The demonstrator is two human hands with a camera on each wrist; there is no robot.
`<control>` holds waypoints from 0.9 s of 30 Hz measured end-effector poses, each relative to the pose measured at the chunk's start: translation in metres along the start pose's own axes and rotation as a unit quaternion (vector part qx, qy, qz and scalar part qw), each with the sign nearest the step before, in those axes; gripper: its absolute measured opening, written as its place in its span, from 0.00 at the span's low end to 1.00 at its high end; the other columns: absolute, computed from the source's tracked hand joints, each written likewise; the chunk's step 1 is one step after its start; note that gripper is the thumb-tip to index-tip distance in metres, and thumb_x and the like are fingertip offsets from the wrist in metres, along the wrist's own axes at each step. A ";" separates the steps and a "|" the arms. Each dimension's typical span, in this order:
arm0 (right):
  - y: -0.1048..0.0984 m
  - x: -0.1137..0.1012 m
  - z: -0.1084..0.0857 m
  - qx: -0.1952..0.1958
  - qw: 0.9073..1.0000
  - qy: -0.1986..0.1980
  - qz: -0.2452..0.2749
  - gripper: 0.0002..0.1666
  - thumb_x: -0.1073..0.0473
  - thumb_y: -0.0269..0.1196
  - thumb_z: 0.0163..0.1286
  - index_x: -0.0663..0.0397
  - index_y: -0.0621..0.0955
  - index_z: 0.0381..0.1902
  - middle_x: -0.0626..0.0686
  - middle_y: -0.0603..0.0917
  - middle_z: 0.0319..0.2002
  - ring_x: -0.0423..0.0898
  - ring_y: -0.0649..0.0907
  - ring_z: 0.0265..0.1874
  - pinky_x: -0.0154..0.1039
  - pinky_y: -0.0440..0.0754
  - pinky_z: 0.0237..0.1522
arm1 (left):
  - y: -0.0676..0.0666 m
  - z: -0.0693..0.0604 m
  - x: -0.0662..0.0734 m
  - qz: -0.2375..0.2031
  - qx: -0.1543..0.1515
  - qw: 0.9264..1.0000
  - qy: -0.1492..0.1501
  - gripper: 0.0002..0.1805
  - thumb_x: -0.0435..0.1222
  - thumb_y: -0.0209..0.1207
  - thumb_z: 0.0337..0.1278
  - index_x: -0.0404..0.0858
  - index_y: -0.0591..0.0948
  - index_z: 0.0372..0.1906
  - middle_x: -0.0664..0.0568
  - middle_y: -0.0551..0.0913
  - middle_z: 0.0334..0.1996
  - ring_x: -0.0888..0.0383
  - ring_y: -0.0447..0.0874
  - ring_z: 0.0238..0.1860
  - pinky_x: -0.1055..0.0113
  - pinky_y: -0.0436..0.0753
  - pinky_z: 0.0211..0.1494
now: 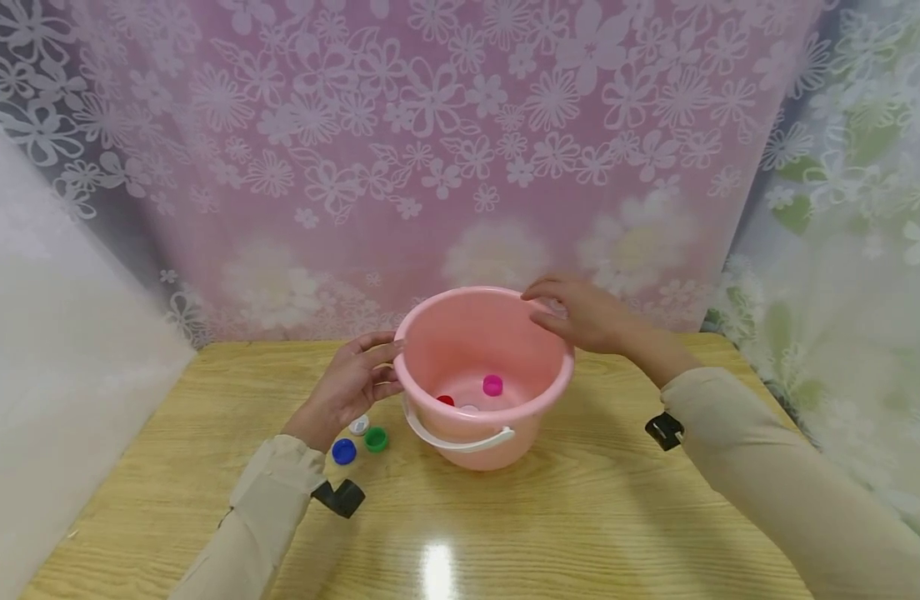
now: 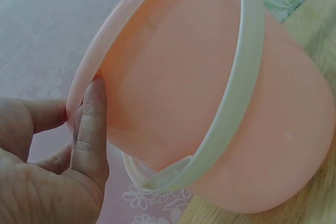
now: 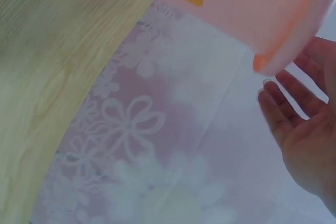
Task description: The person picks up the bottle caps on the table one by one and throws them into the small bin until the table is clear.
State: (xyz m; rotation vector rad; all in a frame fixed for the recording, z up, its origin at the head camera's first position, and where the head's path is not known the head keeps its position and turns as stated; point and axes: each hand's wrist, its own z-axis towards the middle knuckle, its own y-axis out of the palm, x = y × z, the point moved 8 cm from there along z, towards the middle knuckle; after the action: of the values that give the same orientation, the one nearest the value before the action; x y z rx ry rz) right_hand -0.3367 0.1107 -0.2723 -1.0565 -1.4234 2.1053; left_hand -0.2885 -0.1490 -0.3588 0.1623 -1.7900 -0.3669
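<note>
A pink bucket stands on the wooden table, its white handle hanging down in front. Inside lie a magenta cap, a red cap and a partly hidden white one. My left hand pinches the left side of the rim; in the left wrist view the hand has digits on both sides of the rim's edge. At the rim's back right is my right hand, fingers loosely spread; the right wrist view shows this hand beside the rim, without a grip.
Beside the left hand, left of the bucket, a blue cap, a green cap and a white cap lie on the table. A pink floral curtain hangs behind the table's back edge, with pale cloth at both sides.
</note>
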 end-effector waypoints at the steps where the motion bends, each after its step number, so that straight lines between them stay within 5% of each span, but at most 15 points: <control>1: -0.002 0.005 -0.002 0.002 1.000 0.014 0.013 0.23 0.55 0.58 0.72 0.61 0.75 0.60 0.61 0.73 0.59 0.60 0.72 0.58 0.58 0.70 0.60 | 0.000 0.000 0.000 0.001 0.000 1.000 0.001 0.22 0.34 0.57 0.65 0.35 0.68 0.61 0.44 0.79 0.34 0.58 0.83 0.25 0.66 0.86 0.34; 9: -0.007 0.038 -0.019 0.001 0.990 0.110 0.087 0.32 0.49 0.54 0.74 0.64 0.67 0.66 0.65 0.70 0.62 0.60 0.74 0.56 0.55 0.78 0.52 | 0.000 0.000 0.000 0.006 0.002 1.000 -0.001 0.23 0.35 0.58 0.65 0.35 0.67 0.62 0.43 0.79 0.37 0.58 0.83 0.26 0.66 0.86 0.35; 12: -0.003 0.046 -0.028 -0.014 0.978 0.143 0.151 0.34 0.47 0.53 0.74 0.65 0.65 0.67 0.67 0.70 0.62 0.62 0.74 0.56 0.52 0.81 0.49 | 0.001 0.000 0.000 0.005 0.002 1.000 -0.002 0.22 0.35 0.58 0.65 0.35 0.68 0.62 0.42 0.79 0.39 0.58 0.83 0.26 0.65 0.86 0.35; 18: 0.009 0.056 -0.041 -0.041 0.923 0.204 0.324 0.31 0.49 0.53 0.75 0.66 0.64 0.66 0.67 0.70 0.60 0.62 0.76 0.55 0.47 0.84 0.45 | 0.001 0.000 0.000 0.002 -0.004 1.000 0.000 0.23 0.35 0.57 0.66 0.34 0.67 0.62 0.45 0.79 0.36 0.58 0.83 0.25 0.66 0.86 0.35; 27: 0.030 0.057 -0.048 -0.065 0.856 0.254 0.446 0.27 0.50 0.52 0.75 0.63 0.70 0.63 0.65 0.72 0.56 0.56 0.80 0.50 0.50 0.83 0.46 | 0.002 0.000 -0.001 0.003 -0.007 1.000 -0.001 0.24 0.35 0.57 0.66 0.34 0.66 0.62 0.45 0.79 0.36 0.58 0.83 0.25 0.66 0.86 0.35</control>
State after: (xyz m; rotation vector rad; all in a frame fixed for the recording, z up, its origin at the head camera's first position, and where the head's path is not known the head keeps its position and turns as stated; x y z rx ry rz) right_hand -0.3336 0.1663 -0.3305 -2.4648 -0.8722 1.9667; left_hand -0.2881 -0.1473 -0.3589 0.1480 -1.7889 -0.3753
